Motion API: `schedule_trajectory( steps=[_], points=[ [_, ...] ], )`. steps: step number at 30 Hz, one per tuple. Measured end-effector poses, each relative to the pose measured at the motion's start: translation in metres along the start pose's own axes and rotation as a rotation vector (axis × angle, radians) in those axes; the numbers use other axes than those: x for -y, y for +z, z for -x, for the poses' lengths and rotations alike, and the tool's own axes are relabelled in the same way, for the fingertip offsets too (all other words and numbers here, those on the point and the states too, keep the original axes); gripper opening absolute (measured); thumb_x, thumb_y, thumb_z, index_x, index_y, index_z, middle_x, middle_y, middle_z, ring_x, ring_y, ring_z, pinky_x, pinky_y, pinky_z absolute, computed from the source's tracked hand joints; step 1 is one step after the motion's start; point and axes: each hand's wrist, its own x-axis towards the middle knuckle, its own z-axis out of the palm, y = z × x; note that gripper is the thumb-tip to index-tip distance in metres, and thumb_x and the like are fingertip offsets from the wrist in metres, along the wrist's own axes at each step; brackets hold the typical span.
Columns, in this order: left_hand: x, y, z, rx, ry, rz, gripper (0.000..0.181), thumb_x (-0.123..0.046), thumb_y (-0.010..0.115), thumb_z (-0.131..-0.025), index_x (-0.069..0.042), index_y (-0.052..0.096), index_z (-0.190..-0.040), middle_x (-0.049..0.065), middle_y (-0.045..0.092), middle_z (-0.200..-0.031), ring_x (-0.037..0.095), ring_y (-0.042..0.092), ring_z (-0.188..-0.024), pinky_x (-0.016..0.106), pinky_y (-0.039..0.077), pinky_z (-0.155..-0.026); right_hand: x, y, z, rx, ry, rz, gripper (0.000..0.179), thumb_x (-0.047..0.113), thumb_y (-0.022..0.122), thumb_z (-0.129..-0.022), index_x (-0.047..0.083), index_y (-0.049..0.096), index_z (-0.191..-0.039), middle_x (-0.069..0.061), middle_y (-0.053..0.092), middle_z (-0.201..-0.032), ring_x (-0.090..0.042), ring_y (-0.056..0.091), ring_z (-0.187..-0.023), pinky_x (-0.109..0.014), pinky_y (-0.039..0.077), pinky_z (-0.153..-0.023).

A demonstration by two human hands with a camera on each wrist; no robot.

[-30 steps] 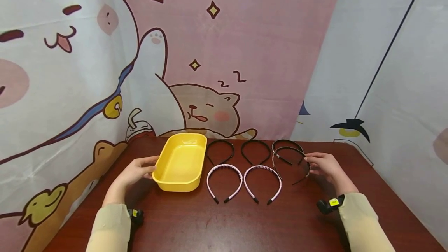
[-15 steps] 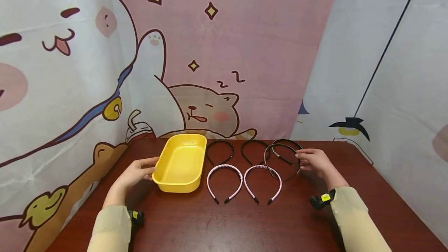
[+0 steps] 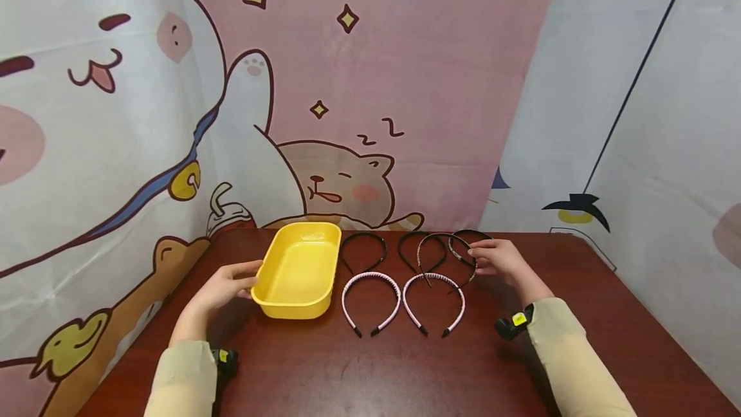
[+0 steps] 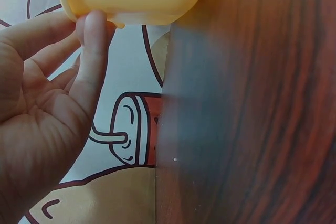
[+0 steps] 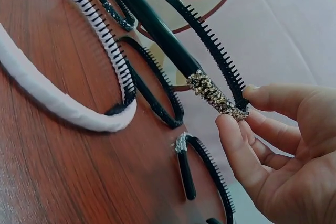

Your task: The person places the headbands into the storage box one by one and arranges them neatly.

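Observation:
In the right wrist view my right hand [image 5: 278, 145] pinches a black toothed headband [image 5: 214, 95] between thumb and fingers, at its glittery gold section. The head view shows this headband raised over the back-right headbands, with my right hand [image 3: 502, 264] at its right side. On the left, my left hand [image 3: 224, 288] grips the rim of a yellow plastic tray [image 3: 298, 269]. Thumb and fingers meet at the tray's edge [image 4: 131, 3] in the left wrist view. Two pale pink wrapped headbands [image 3: 370, 274] lie side by side in front, right of the tray.
Behind the pink pair lie three dark headbands, including a black one [image 3: 363, 234] beside the tray; the held one partly overlaps the others. All rest on a dark red-brown wooden table [image 3: 370, 378]. A cartoon-printed curtain [image 3: 440, 82] stands along the back and sides.
My right hand has carried the black headband leftward, from the right-hand back headband to over the middle of the group. My left hand and the tray have stayed in place.

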Motion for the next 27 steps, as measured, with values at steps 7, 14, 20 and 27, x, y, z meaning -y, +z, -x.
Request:
schedule_trajectory(
  steps=[7, 14, 20, 27],
  points=[
    [0.001, 0.000, 0.001, -0.002, -0.008, 0.006, 0.052, -0.012, 0.061, -0.095, 0.008, 0.044, -0.140, 0.028, 0.056, -0.128, 0.031, 0.065, -0.090, 0.036, 0.057, -0.077, 0.009, 0.015, -0.003, 0.021, -0.007, -0.008, 0.046, 0.010, 0.065, -0.091, -0.015, 0.053, -0.127, -0.012, 0.064, -0.095, -0.018, 0.062, -0.076, -0.038, 0.058, -0.068],
    [0.000, 0.000, 0.001, 0.003, 0.001, 0.009, 0.052, -0.011, 0.060, -0.095, 0.009, 0.043, -0.140, 0.029, 0.056, -0.127, 0.032, 0.065, -0.091, 0.036, 0.056, -0.078, 0.015, 0.028, -0.004, 0.041, -0.003, -0.007, 0.045, 0.010, 0.066, -0.089, -0.013, 0.055, -0.126, -0.010, 0.061, -0.092, -0.014, 0.058, -0.069, -0.034, 0.058, -0.063],
    [0.002, 0.000, 0.000, 0.000, 0.004, 0.006, 0.051, -0.011, 0.060, -0.095, 0.008, 0.044, -0.140, 0.029, 0.056, -0.127, 0.031, 0.066, -0.089, 0.037, 0.057, -0.078, 0.019, 0.040, -0.010, 0.055, -0.018, -0.016, 0.044, 0.009, 0.065, -0.090, -0.013, 0.054, -0.126, -0.009, 0.061, -0.091, -0.014, 0.058, -0.068, -0.033, 0.058, -0.061],
    [0.005, -0.001, -0.001, -0.002, 0.011, 0.006, 0.050, -0.010, 0.060, -0.095, 0.009, 0.044, -0.139, 0.029, 0.057, -0.125, 0.030, 0.066, -0.087, 0.038, 0.057, -0.077, 0.024, 0.052, -0.016, 0.051, -0.042, 0.014, 0.040, 0.009, 0.065, -0.089, -0.013, 0.058, -0.121, -0.008, 0.061, -0.089, -0.015, 0.058, -0.068, -0.034, 0.058, -0.060]
  ],
)
